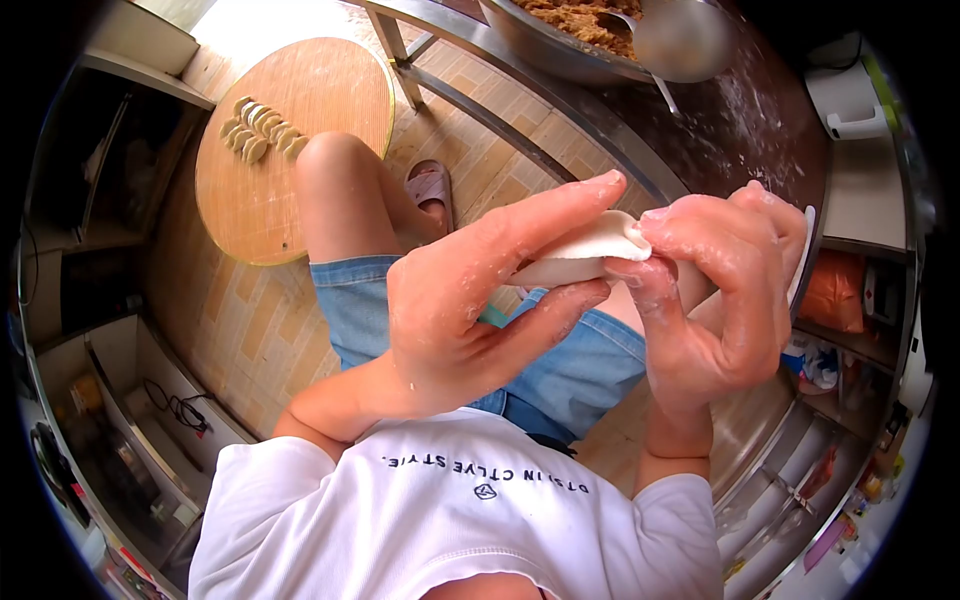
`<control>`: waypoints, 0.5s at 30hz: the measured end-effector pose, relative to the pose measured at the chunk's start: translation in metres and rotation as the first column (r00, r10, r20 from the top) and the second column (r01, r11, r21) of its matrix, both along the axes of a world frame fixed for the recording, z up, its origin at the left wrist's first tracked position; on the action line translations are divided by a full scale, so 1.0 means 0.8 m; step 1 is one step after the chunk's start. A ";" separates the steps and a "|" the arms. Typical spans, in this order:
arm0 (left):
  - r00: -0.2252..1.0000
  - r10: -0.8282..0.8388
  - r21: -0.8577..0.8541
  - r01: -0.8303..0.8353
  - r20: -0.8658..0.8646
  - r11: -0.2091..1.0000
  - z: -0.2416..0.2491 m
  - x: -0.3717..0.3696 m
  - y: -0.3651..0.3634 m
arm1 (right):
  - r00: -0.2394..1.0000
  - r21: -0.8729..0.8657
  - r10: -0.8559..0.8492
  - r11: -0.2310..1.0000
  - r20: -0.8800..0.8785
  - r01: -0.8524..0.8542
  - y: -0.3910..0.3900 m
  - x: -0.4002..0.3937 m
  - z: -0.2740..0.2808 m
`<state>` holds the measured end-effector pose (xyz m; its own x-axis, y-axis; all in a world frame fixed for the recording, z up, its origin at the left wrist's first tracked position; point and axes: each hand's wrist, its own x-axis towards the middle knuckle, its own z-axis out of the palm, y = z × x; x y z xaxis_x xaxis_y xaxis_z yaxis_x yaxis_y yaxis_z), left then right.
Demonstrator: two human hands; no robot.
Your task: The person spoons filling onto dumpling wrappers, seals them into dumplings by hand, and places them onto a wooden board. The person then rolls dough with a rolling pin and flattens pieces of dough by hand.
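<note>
A white dumpling (570, 258) is folded between my two hands in front of my lap. Cradled around its left side is my left hand (470, 300), thumb below and fingers above. My right hand (715, 285) pinches the dumpling's right end between thumb and forefinger, where the dough edge is curled. Any filling inside is hidden. Flour dusts the fingers of both hands. On a round wooden board (330, 90) at the left lie several shaped dumplings (262, 128) in rows.
A metal bowl (540, 40) of brown filling (585, 22) stands on the dark, floury table (770, 120) at upper right, with a spoon (667, 97) near its rim. A round blur covers part of it. Shelves (110, 400) line the left side; a slipper (430, 185) is on the tiled floor.
</note>
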<state>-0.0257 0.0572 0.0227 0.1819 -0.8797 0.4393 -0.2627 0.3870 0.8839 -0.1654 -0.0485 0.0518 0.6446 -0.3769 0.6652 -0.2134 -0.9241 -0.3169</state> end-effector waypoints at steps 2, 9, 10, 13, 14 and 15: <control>1.000 -0.007 -0.003 0.007 0.021 1.000 -0.001 0.003 0.000 | 0.999 -0.086 -0.023 0.996 -0.039 0.020 0.002 -0.001 0.004; 0.702 -0.069 -0.050 0.048 -0.709 0.998 -0.017 -0.037 -0.017 | 0.990 0.024 -0.066 0.998 0.124 0.063 0.011 0.005 -0.016; 0.669 -0.108 -0.097 0.054 -0.735 0.994 -0.021 -0.037 -0.018 | 0.994 0.013 -0.045 0.999 0.102 0.044 0.009 0.004 -0.014; 0.711 -0.122 -0.118 0.054 -0.693 0.991 -0.023 -0.031 -0.016 | 0.989 0.057 -0.055 0.997 0.140 0.047 0.009 0.005 -0.017; 0.760 -0.116 -0.118 0.052 -0.640 0.992 -0.024 -0.028 -0.014 | 0.991 0.033 -0.056 0.998 0.118 0.053 0.008 0.004 -0.017; 0.805 -0.110 -0.117 0.051 -0.583 0.992 -0.024 -0.025 -0.014 | 0.994 0.009 -0.058 0.998 0.097 0.057 0.006 0.002 -0.017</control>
